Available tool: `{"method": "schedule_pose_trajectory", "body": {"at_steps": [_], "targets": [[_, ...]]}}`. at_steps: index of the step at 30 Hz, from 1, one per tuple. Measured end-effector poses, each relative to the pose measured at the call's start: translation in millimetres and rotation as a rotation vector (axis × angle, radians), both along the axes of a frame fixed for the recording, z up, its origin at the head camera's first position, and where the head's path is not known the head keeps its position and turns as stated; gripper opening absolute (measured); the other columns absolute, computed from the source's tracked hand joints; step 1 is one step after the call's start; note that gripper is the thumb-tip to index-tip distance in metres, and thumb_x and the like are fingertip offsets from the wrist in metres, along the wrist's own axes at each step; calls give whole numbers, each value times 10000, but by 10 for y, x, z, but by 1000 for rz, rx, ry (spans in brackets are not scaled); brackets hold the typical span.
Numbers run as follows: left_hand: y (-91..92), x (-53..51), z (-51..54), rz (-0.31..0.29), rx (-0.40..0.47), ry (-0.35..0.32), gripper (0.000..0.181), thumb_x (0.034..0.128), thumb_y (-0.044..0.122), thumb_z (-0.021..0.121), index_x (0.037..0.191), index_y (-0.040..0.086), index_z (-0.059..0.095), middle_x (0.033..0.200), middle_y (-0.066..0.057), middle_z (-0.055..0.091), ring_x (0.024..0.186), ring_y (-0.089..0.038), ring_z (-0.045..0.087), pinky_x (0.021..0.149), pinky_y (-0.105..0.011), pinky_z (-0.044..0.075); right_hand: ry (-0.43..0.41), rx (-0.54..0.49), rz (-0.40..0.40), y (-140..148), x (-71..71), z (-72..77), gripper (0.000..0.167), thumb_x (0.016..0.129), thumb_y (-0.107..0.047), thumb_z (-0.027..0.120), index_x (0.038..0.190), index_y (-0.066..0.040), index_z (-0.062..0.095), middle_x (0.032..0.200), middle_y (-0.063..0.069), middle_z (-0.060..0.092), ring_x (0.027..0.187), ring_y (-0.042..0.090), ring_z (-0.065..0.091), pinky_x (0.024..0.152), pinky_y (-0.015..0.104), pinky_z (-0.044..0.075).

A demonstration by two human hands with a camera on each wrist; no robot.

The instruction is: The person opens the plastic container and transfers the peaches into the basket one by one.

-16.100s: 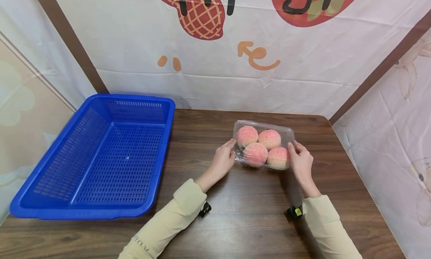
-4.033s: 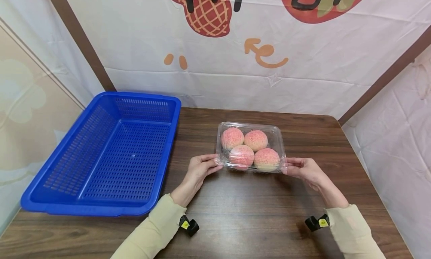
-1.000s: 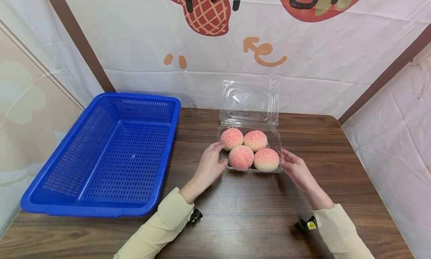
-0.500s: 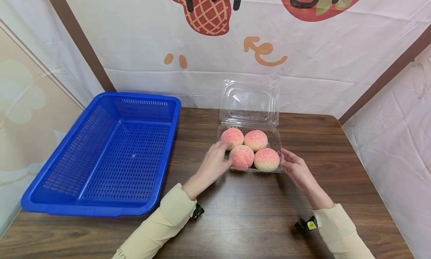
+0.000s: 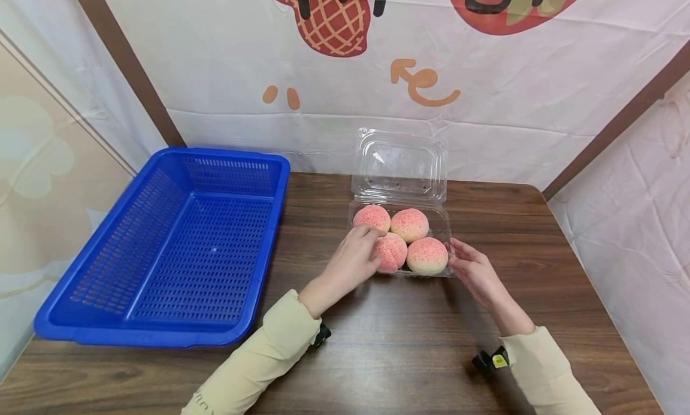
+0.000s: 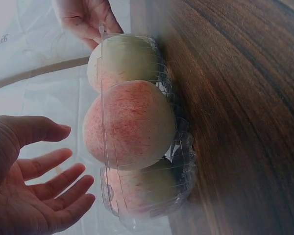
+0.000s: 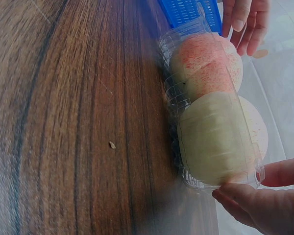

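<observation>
Several pink and cream peaches (image 5: 427,256) lie in a clear plastic clamshell box (image 5: 447,220) on the table; its lid (image 5: 401,163) stands raised at the back. My left hand (image 5: 351,260) hovers over the box's left side, thumb and fingers loosely bent around the front-left peach (image 5: 390,251). The left wrist view shows this hand (image 6: 39,181) with parted fingers and a gap to the fruit. At the right edge, my right hand (image 5: 478,277) pinches the box's rim between thumb and fingers, as the right wrist view shows of the same hand (image 7: 269,198).
A blue perforated plastic basket (image 5: 253,301) stands at the left of the brown wooden table (image 5: 388,349). Printed white cloth (image 5: 226,133) hangs behind the table and along its sides. A small pale speck (image 7: 112,145) lies on the wood.
The lid was down 4 seconds ago and is now up. Over the last second my left hand has moved right, from the box's left edge to over the front-left peach. My right hand stays put.
</observation>
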State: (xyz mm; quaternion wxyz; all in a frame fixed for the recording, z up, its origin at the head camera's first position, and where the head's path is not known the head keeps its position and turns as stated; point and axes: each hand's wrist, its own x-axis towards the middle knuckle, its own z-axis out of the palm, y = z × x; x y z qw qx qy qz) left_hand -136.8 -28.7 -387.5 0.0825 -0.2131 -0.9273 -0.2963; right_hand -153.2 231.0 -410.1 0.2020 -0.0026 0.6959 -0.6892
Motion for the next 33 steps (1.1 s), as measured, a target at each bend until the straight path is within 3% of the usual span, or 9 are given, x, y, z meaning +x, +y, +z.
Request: {"method": "schedule_pose_trajectory", "body": {"at_steps": [6, 12, 20, 33], "targets": [[32, -8, 6, -34, -34, 57, 347, 755, 48, 650, 1096, 15, 596, 1039, -91, 564, 994, -231, 507, 884, -341, 413, 2, 12, -2, 5, 7, -2, 539, 936, 47, 297, 1413, 92, 49, 1468, 250, 133, 1346, 284, 161, 1029, 264, 273], [72, -33, -12, -45, -85, 67, 354, 758, 62, 647, 1106, 28, 590, 1073, -96, 554, 1022, -235, 503, 918, -355, 397, 0, 9, -5, 9, 8, -9, 542, 935, 46, 305, 1416, 87, 57, 1467, 247, 141, 1336, 234, 206, 952, 155, 347], [109, -57, -35, -97, -173, 133, 343, 753, 45, 632, 1093, 34, 591, 1030, -97, 551, 978, -228, 510, 876, -350, 413, -2, -9, -4, 12, 4, -13, 543, 937, 50, 301, 1413, 92, 44, 1469, 252, 123, 1353, 308, 123, 976, 176, 330], [177, -79, -24, -133, -285, 156, 330, 758, 73, 629, 1086, 61, 593, 1056, -101, 552, 1022, -252, 509, 909, -358, 397, 2, -3, -2, 8, 0, -15, 540, 939, 47, 299, 1411, 97, 42, 1468, 256, 125, 1354, 310, 124, 1023, 250, 279]]}}
